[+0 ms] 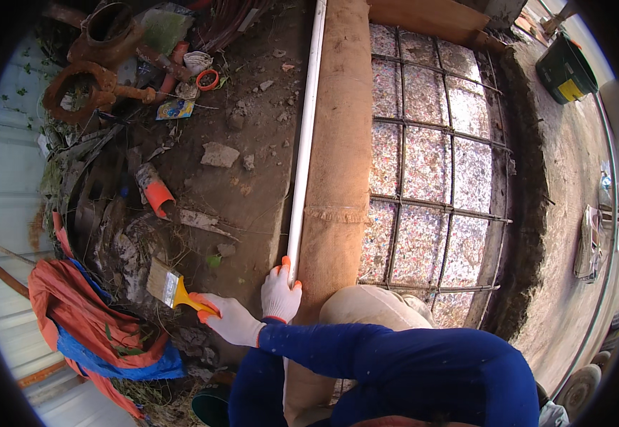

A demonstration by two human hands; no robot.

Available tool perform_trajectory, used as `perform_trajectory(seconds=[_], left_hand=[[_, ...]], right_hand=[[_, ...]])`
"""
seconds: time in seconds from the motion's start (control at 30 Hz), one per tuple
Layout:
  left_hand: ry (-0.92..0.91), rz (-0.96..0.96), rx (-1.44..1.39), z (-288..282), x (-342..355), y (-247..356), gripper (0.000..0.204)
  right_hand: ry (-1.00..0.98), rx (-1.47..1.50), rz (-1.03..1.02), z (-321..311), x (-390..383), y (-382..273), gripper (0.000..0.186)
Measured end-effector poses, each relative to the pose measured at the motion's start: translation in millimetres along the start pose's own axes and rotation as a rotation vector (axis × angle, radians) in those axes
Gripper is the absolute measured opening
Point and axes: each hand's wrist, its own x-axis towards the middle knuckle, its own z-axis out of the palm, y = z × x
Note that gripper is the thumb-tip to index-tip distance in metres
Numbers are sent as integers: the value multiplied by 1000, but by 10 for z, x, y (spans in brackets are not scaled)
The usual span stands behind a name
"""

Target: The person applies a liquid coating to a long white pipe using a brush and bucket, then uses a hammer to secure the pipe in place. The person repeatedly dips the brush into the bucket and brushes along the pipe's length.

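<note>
My left hand, in a white glove with orange fingertips, is closed around a long white pipe. The pipe runs away from me along the left side of a brown wooden board. Crossing over my left wrist, my right arm reaches to the left. In the same kind of glove, my right hand grips the yellow handle of a paintbrush. The brush's pale bristles point left, above dirt and debris and apart from the pipe. My knee rests beside the board.
A rebar grid lies over speckled sheeting right of the board. Rusty pipe fittings, an orange pipe piece and stones litter the left ground. An orange-blue tarp lies lower left; a dark bucket stands far right.
</note>
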Motion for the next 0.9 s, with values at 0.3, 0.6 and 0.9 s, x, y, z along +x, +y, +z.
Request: perform_trajectory(seconds=[0.3,0.6,0.9], left_hand=[[-17,-17,-24,-49,-23,42,74],[12,-21,20,12,-18,38,72],[-7,-54,8,-44,-20,114,71]], right_hand=[[-4,60,3,-7,8,-65,51],[4,67,21,-8,-11,-98,49],[-10,46,30,16,-13,-67,50]])
